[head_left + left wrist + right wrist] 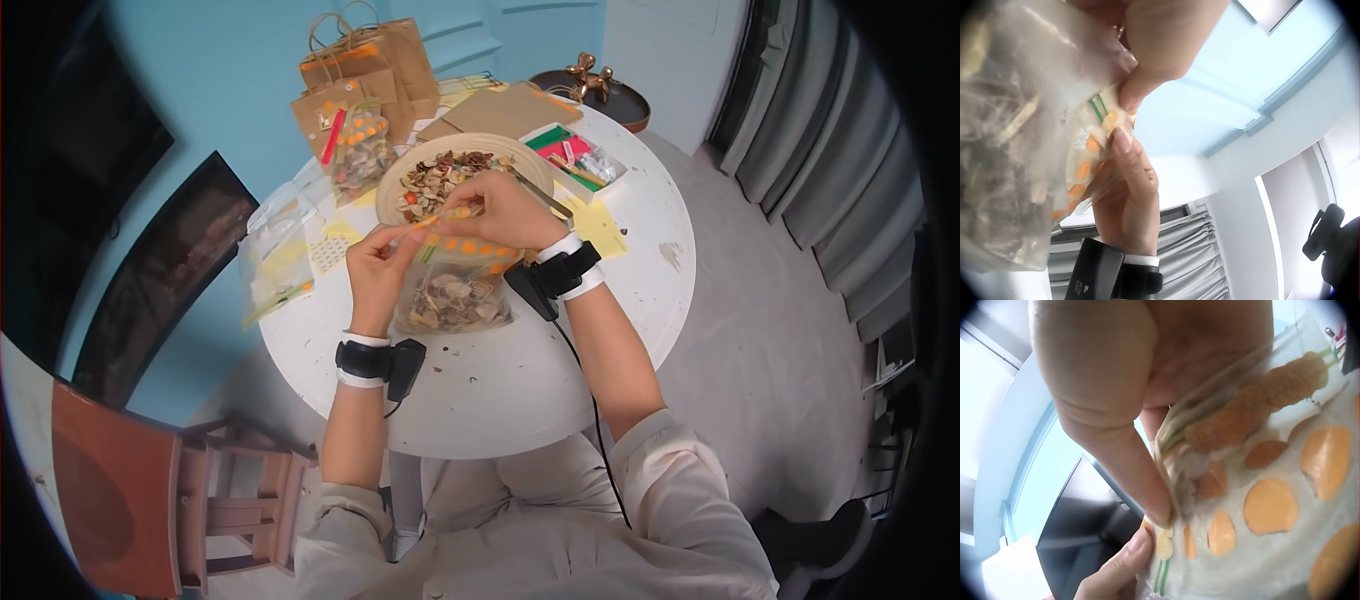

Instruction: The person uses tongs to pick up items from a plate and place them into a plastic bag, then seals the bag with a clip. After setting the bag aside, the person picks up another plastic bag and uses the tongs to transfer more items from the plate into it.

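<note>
A clear bag (455,295) with orange dots and a green-lined top edge is filled with dried pieces. Both hands pinch its upper edge, close together: my left hand (378,275) at the left corner, my right hand (510,212) just beside it. In the left wrist view the thumbs lie near a yellow dot by the green lines of the bag (1010,150). The right wrist view has the right thumb against the dotted plastic (1270,506). Behind the bag, a round tray (390,190) holds more dried pieces.
A second filled bag (362,165) and brown paper bags (405,65) stand at the back left. Flat plastic bags (275,260) lie on the table's left. A white box (612,185) with small items sits behind right, near yellow paper (600,228).
</note>
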Demonstrator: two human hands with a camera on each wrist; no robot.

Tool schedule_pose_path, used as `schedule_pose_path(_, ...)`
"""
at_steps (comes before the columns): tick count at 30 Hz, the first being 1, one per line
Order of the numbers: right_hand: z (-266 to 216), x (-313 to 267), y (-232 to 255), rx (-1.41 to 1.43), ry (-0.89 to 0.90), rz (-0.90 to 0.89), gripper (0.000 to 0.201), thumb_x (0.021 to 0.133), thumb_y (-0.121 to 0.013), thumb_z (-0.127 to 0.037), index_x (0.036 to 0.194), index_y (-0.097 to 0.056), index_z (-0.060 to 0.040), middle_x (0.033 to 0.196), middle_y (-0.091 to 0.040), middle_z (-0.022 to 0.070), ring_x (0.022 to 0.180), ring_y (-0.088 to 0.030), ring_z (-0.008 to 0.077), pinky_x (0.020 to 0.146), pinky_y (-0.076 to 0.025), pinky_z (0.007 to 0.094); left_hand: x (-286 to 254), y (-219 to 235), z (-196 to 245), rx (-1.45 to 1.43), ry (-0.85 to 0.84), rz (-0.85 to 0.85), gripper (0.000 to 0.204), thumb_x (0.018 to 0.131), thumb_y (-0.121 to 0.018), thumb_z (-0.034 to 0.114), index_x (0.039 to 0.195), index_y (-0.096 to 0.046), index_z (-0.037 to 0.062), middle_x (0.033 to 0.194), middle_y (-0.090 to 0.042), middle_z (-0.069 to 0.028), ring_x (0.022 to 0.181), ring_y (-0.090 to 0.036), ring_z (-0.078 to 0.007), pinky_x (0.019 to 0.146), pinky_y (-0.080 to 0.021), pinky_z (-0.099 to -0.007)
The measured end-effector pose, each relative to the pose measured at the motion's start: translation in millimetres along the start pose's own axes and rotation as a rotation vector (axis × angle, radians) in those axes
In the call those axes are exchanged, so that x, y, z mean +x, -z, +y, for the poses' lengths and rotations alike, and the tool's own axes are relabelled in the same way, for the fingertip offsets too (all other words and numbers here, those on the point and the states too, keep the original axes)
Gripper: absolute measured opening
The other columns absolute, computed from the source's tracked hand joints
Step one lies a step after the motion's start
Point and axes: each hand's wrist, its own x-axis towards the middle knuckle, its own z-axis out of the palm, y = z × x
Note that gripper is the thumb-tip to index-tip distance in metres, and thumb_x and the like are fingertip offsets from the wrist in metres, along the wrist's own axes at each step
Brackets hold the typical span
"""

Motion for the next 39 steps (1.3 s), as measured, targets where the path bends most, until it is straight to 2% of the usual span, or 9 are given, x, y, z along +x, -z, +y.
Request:
schedule_pose_path(9, -12, 2, -7, -0.159, -0.059, 0.04, 0.019, 0.074, -0.081, -0.016, 0.082, -0.074, -0.0006, 0.064, -0.064, 0.0105, 0.057, -0.052, 0.014, 0.059, -0.045, 0.0285, -6, 1, -8, 0.035, -0.023, 0.14, 0.016, 0.083, -0.079, 0.013, 0.083, -0.072, -0.0015, 0.063, -0.053, 0.0084, 0.056, -0.037, -0.0002, 0.049, -0.028, -0.018)
schedule_pose_path(12, -18, 2, -10, -0.218, -0.055, 0.085, 0.017, 0.073, -0.08, -0.017, 0.08, -0.075, -0.0024, 0.065, -0.065, 0.0122, 0.057, -0.057, 0.0196, 0.059, -0.046, 0.0306, -8, -4, -10, 0.014, -0.04, 0.208, 0.017, 0.082, -0.08, 0.013, 0.084, -0.071, -0.0014, 0.063, -0.053, 0.0078, 0.056, -0.04, -0.0003, 0.05, -0.031, -0.0173)
schedule_pose_path(15, -20, -3, -29, -0.356, -0.113, 0.24, 0.014, 0.068, -0.078, -0.018, 0.081, -0.076, -0.0107, 0.074, -0.069, 0.0126, 0.073, -0.066, 0.0321, 0.069, -0.052, 0.0405, -10, -9, -6, 0.036, -0.064, 0.252, 0.018, 0.08, -0.08, 0.013, 0.084, -0.069, -0.0008, 0.064, -0.056, 0.0062, 0.056, -0.044, -0.0007, 0.051, -0.037, -0.0173)
schedule_pose_path(18, -20, -5, -38, -0.361, -0.122, 0.327, 0.015, 0.069, -0.077, -0.018, 0.083, -0.076, -0.0117, 0.076, -0.07, 0.0121, 0.074, -0.066, 0.0331, 0.069, -0.052, 0.0414, -8, -13, -10, 0.051, -0.111, 0.337, 0.019, 0.08, -0.08, 0.012, 0.083, -0.067, -0.0003, 0.066, -0.059, 0.0043, 0.057, -0.048, -0.0013, 0.052, -0.04, -0.0179)
schedule_pose_path(24, -5, -8, -39, -0.133, -0.138, 0.305, 0.022, 0.072, -0.079, -0.022, 0.086, -0.075, -0.0064, 0.078, -0.069, 0.0135, 0.071, -0.066, 0.0283, 0.066, -0.051, 0.0371, -6, -4, -9, -0.089, -0.062, 0.194, 0.017, 0.082, -0.078, 0.01, 0.08, -0.065, -0.0009, 0.066, -0.06, 0.0037, 0.057, -0.049, -0.0017, 0.052, -0.04, -0.0177)
schedule_pose_path(27, -3, -7, -19, 0.033, -0.242, 0.028, 0.028, 0.074, -0.08, -0.027, 0.086, -0.073, -0.0026, 0.075, -0.068, 0.0115, 0.066, -0.062, 0.02, 0.064, -0.049, 0.0338, -7, 14, 0, -0.143, 0.05, 0.022, 0.013, 0.084, -0.076, 0.009, 0.084, -0.068, -0.0012, 0.067, -0.062, 0.0033, 0.059, -0.049, -0.0011, 0.054, -0.039, -0.0169)
schedule_pose_path(30, -7, -7, -24, 0.118, -0.076, 0.053, 0.03, 0.075, -0.081, -0.028, 0.084, -0.072, -0.0006, 0.07, -0.066, 0.0081, 0.061, -0.057, 0.0149, 0.062, -0.046, 0.0311, -8, 15, 10, 0.094, 0.03, -0.081, 0.011, 0.084, -0.076, 0.008, 0.089, -0.072, -0.0011, 0.071, -0.065, 0.0023, 0.06, -0.049, -0.0004, 0.054, -0.037, -0.0163)
schedule_pose_path(33, 1, -17, -24, -0.003, -0.073, 0.135, 0.027, 0.08, -0.081, -0.026, 0.084, -0.073, -0.0016, 0.07, -0.066, 0.001, 0.064, -0.052, 0.0048, 0.059, -0.042, 0.0237, -2, 15, 10, 0.073, -0.03, -0.145, 0.013, 0.084, -0.076, 0.007, 0.094, -0.074, -0.0013, 0.076, -0.068, 0.0007, 0.062, -0.05, -0.0005, 0.054, -0.037, -0.017)
schedule_pose_path(39, 21, -42, -29, 0.305, -0.293, 0.156, 0.031, 0.081, -0.08, -0.029, 0.075, -0.067, -0.0009, 0.062, -0.058, -0.0012, 0.059, -0.051, 0.0037, 0.053, -0.04, 0.0247, 32, 14, 13, 0.192, 0.076, -0.437, 0.015, 0.083, -0.076, 0.007, 0.095, -0.073, -0.0006, 0.084, -0.071, -0.0032, 0.075, -0.061, -0.0065, 0.067, -0.047, -0.0213)
